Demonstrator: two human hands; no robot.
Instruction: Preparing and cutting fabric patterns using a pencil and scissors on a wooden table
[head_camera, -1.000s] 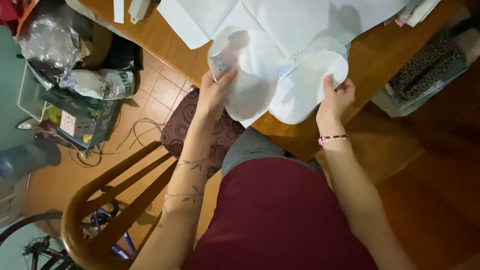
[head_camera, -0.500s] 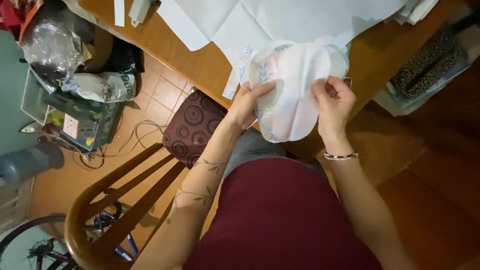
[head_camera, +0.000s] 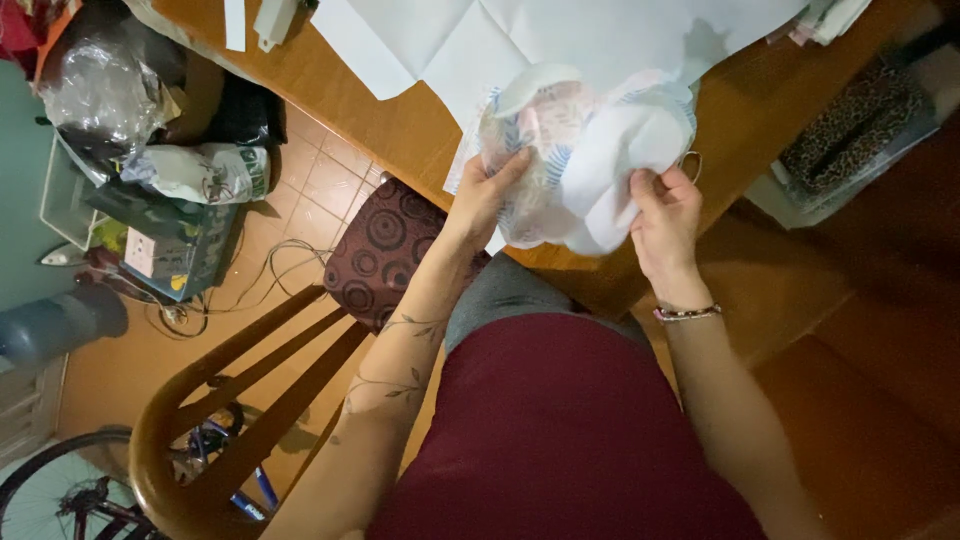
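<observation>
I've got the white fabric piece (head_camera: 590, 160) bunched up between both hands, just above the near edge of the wooden table (head_camera: 400, 110); its long axis runs left to right, hand to hand; my left hand (head_camera: 485, 195) grips the leaf-printed side, fingers curled over it; my right hand (head_camera: 665, 215) pinches the plain white edge, and sits a touch lower, nearer my body; white paper sheets (head_camera: 560, 30) lie beyond on the table; off left, a white-and-green bag (head_camera: 205, 172) lies on a dark pile, with a crumpled clear plastic bag (head_camera: 100, 85) above it.
</observation>
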